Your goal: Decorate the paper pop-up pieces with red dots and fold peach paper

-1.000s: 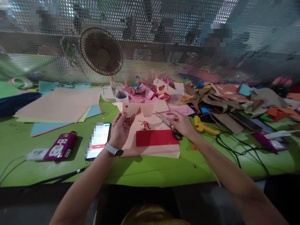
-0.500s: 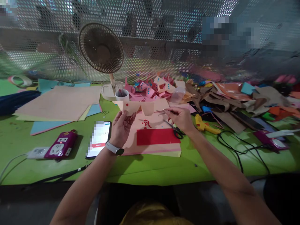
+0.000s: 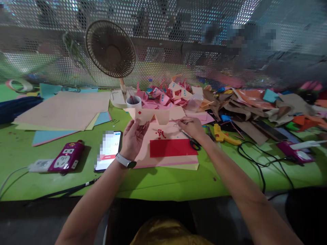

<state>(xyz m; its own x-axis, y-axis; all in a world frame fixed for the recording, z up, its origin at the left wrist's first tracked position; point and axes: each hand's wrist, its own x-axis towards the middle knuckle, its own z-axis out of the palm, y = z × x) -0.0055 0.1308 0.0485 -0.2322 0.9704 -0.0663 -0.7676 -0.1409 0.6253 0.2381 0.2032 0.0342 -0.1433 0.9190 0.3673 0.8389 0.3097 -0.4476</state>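
My left hand (image 3: pixel 133 139), with a watch on its wrist, pinches a folded peach paper cutout (image 3: pixel 162 117) at its left part. A small red diamond (image 3: pixel 139 112) sits on that paper. My right hand (image 3: pixel 192 128) is closed at the cutout's right side, fingertips together on something thin that I cannot make out. Below the hands, tiny red paper pieces (image 3: pixel 160 133) lie scattered on peach sheets (image 3: pixel 143 158). A red paper strip (image 3: pixel 172 148) rests there too, with black-handled scissors (image 3: pixel 195 144) overlapping its right end.
Behind the hands stand a white cup (image 3: pixel 134 102), a fan (image 3: pixel 111 49) and a heap of pink folded paper (image 3: pixel 166 97). A phone (image 3: pixel 109 153) and purple power strip (image 3: pixel 66 157) lie left. To the right are a yellow glue gun (image 3: pixel 223 135), cables (image 3: pixel 258 160) and brown paper scraps (image 3: pixel 245 117).
Hardly anything differs. My right hand has shifted slightly left and its fingers have turned a little; my left hand keeps holding the cutout. The view has tilted slightly.
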